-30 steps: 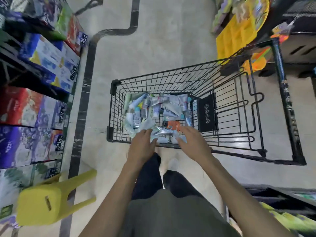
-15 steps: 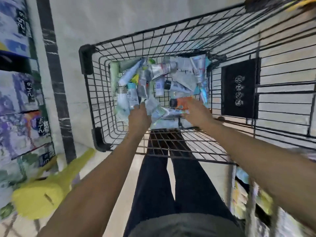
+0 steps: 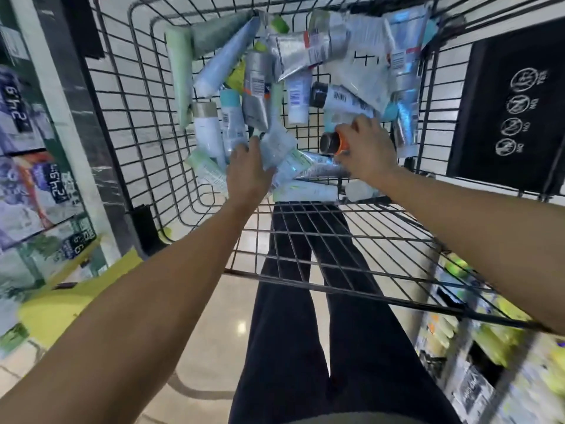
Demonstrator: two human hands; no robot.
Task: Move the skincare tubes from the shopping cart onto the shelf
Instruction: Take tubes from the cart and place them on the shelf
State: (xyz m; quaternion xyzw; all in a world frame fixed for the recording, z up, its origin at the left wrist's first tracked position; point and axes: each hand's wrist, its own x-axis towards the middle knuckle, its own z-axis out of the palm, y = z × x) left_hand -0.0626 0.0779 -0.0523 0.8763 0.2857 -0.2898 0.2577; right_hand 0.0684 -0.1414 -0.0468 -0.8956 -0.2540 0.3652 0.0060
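We look down into a black wire shopping cart (image 3: 128,96) holding a jumble of skincare tubes (image 3: 305,71) lying at all angles. Our left hand (image 3: 249,175) rests spread on them; our right hand (image 3: 368,151) grips an orange tube (image 3: 333,142), its black cap pointing left.

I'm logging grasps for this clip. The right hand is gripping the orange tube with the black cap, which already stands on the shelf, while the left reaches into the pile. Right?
Not quite. The head view shows the right hand gripping the orange tube inside the shopping cart, not on the shelf. The left hand does reach into the pile of tubes.
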